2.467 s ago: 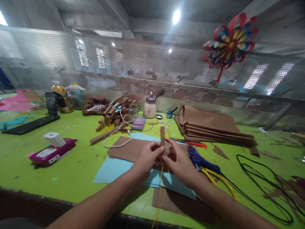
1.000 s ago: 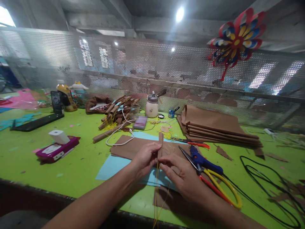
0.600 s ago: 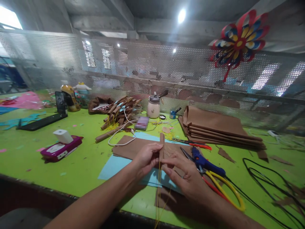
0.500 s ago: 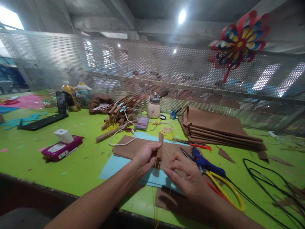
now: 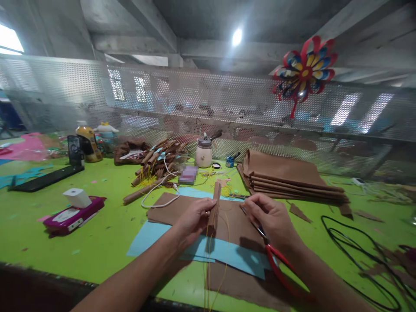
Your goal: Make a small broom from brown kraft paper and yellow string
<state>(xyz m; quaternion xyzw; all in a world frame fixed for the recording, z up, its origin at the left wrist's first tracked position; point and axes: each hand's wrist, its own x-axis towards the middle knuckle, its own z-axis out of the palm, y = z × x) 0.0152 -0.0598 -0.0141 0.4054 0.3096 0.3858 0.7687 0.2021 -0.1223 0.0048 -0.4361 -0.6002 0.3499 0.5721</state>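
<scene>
From my remote seat I see a lime-green desk [image 5: 120, 236] with a dark front edge, and a perforated grey screen [image 5: 201, 97] standing along its far edge. Overhead I make out a grey concrete ceiling [image 5: 201, 21] with heavy beams, one glaring white light [image 5: 237, 37], and a bright window [image 5: 9, 39] high beyond the desk's left end.

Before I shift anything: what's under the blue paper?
A brown sheet sticks out from under the blue paper along its near edge. Anything else beneath would be covered.
</scene>
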